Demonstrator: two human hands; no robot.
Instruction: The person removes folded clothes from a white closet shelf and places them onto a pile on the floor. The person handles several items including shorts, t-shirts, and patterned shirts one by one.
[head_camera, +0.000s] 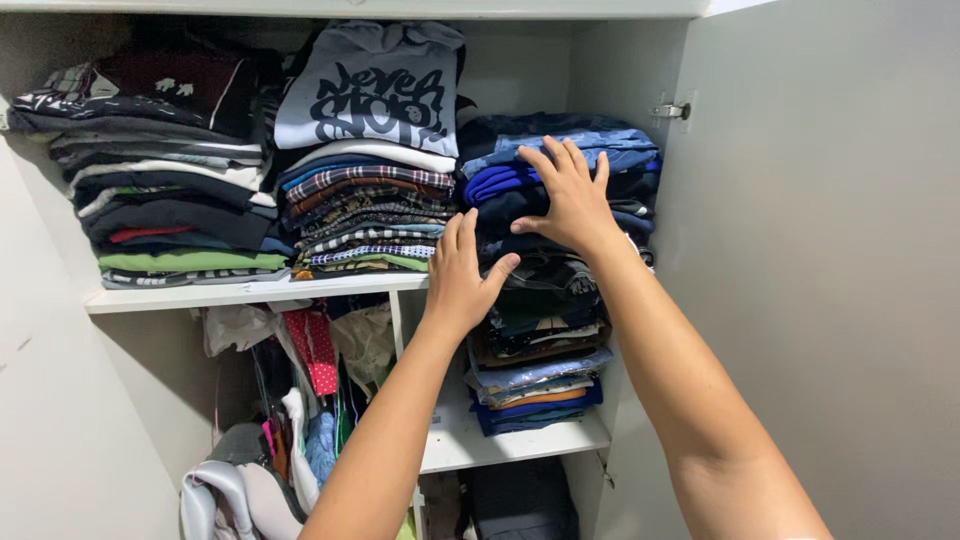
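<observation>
A tall stack of folded clothes (545, 345), mostly dark blue and brown, stands on a white shelf at the right of an open wardrobe. My right hand (572, 195) lies flat, fingers spread, against the upper part of this stack, on dark and blue garments. My left hand (462, 275) presses its palm against the stack's left side a little lower, fingers together and pointing up. Neither hand grips anything.
Two more stacks fill the upper shelf (250, 292): checked shirts topped by a grey printed top (375, 85) in the middle, dark folded clothes (170, 170) at left. Loose garments hang and pile below left (300, 400). The open wardrobe door (830, 250) stands at right.
</observation>
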